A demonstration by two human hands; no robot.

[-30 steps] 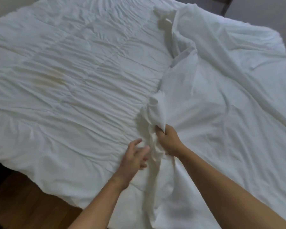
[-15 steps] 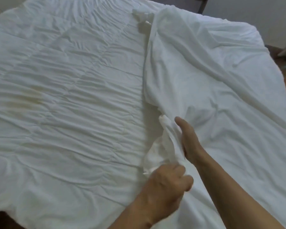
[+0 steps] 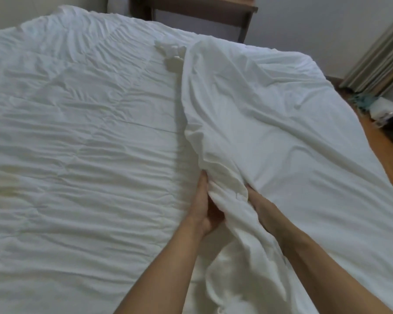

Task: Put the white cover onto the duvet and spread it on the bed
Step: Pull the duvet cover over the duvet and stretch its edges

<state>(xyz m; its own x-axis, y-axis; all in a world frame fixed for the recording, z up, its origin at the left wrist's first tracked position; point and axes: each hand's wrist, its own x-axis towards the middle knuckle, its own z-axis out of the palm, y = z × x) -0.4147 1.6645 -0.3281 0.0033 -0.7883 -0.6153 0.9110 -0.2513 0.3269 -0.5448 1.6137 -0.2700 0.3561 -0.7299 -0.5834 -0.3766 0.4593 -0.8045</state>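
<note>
The quilted white duvet [image 3: 82, 137] lies flat over the left part of the bed, with a faint yellowish stain at the far left. The smooth white cover [image 3: 281, 123] lies over the right part, its edge running down the middle of the bed. A bunched fold of the cover's edge sits between my two hands. My left hand [image 3: 204, 209] grips that fold from the left, palm turned toward it. On the other side my right hand [image 3: 259, 200] presses into the fold, its fingers tucked under the cloth and hidden.
A dark wooden chair or desk [image 3: 200, 10] stands behind the head of the bed. Folded boards [image 3: 377, 62] lean on the wall at the right. A white bag and dark items [image 3: 390, 118] lie on the wooden floor to the right of the bed.
Both hands have moved up the cover's edge and now hold the bunched fold between them. The view has shifted up and right, showing the room's far side.
</note>
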